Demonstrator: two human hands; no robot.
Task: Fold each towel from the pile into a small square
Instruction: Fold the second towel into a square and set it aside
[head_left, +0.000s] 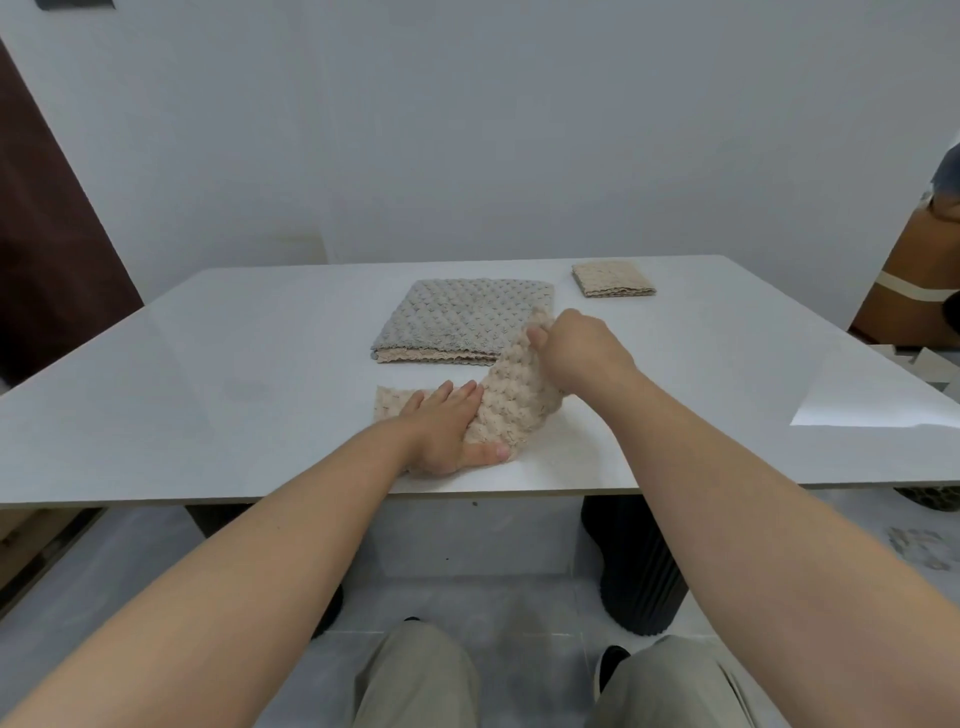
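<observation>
At the far left stands a dark brown panel (47, 234), flat and matte against the pale wall. The table (208, 389) is a smooth, glossy light-grey slab with a thin squared edge. On its near middle lies the beige towel (511, 405), a plush cloth with a raised bubble weave. Its left part lies flat on the slab, and its right part is lifted into a curved flap. The left hand (447, 431) lies on the flat part, fingers straight and together, palm down, the thumb along the near edge. Just behind is the pile (431, 356): a grey towel (467, 317) of the same puffed texture, roughly rectangular, on top of a beige layer whose wavy hem shows along the front. The right hand (576, 348) holds the raised flap at its top edge, the fingers curled and pinching the cloth with the thumb. Farther back and to the right, well apart from the pile, sits a small folded square (613, 279) of beige towel with stacked layers at its edge. Under the table stands a black ribbed leg (639, 566). At the far right is a brown cardboard box (914, 270) with a pale tape band.
</observation>
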